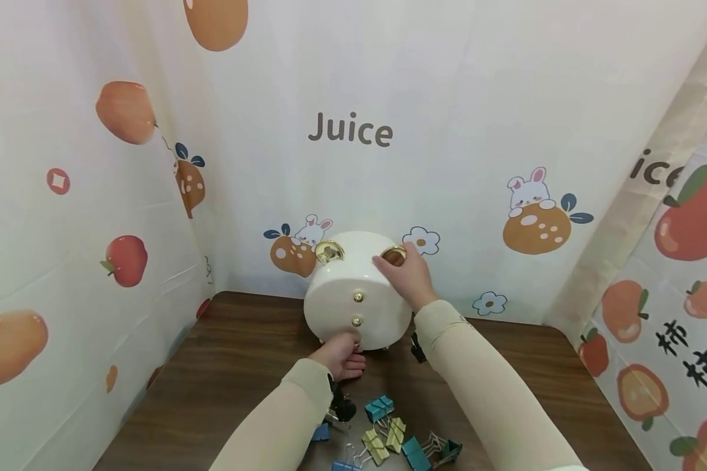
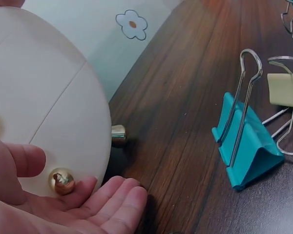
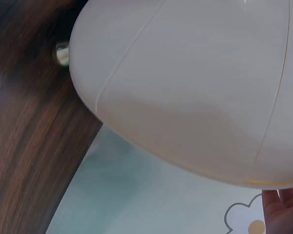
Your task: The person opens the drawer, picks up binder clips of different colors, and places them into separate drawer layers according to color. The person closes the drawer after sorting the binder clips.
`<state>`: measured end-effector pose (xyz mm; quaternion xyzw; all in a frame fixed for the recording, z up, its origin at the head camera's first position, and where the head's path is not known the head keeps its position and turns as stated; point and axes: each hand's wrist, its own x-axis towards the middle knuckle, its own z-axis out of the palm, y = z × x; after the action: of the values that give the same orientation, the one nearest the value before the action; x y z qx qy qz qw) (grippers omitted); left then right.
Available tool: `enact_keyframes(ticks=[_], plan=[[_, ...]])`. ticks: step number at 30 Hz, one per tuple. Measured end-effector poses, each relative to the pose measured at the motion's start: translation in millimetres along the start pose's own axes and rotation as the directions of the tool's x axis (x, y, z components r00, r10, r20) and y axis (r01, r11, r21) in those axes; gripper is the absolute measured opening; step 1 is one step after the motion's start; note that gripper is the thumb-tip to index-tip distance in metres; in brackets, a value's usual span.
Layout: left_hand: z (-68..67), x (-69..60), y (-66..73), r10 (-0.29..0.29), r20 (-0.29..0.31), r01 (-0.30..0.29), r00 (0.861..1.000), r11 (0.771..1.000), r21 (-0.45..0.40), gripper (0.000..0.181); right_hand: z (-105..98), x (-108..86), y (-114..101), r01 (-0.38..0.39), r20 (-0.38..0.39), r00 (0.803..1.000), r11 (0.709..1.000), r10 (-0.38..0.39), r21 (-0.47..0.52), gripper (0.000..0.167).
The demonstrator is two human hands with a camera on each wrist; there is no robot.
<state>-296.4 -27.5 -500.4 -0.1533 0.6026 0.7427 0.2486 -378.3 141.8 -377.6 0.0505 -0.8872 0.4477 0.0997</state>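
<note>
Left hand point(image 1: 342, 356) grip first, lower centre of the frame: palm turned up, thumb and fingers spread around the lowest gold knob point(image 2: 63, 181), not visibly pinching it, with the index fingertip tucked right by it. That knob sits on the front of the white box point(image 1: 344, 288), which stands in the middle of the frame at the far edge of the tabletop point(image 1: 235, 366). Bottom centre there's a scatter of yellow clips point(image 1: 376, 446) and teal clips point(image 1: 379, 409), nobody touching them. Further right, the right hand point(image 1: 412, 278) has thumb and fingers around the right gold ring point(image 1: 393, 257) on top, looks like a pinch to me. My read: this is the steady-the-box-and-get-the-knob step. Next move probably calls for closing thumb and finger on that knob and pulling it straight out, while the other hand keeps the box from sliding.
</note>
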Motion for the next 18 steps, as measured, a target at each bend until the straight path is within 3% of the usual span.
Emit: enact_keyframes(ticks=[4, 9, 14, 18], plan=[[-0.7, 2.0, 0.4, -0.017, 0.028, 0.019, 0.999, 0.998, -0.062, 0.049, 0.8, 1.5, -0.5, -0.004, 0.002, 1.0, 1.0, 0.004, -0.016, 0.063], [-3.4, 6.9, -2.5, -0.035, 0.033, 0.04, 0.999, 0.983, -0.178, 0.033, 0.5, 1.6, -0.1, -0.003, 0.007, 1.0, 1.0, 0.003, -0.009, 0.063], [-4.2, 8.6, -3.7, -0.026, 0.042, 0.033, 0.999, 0.985, -0.171, 0.015, -0.3, 1.1, -1.7, -0.003, 0.013, 1.0, 1.0, 0.003, -0.007, 0.064], [-1.1, 7.9, -3.1, -0.019, 0.037, 0.025, 0.999, 0.988, -0.153, 0.013, -1.5, 0.6, -2.7, -0.008, 0.016, 1.0, 1.0, 0.008, -0.011, 0.065]])
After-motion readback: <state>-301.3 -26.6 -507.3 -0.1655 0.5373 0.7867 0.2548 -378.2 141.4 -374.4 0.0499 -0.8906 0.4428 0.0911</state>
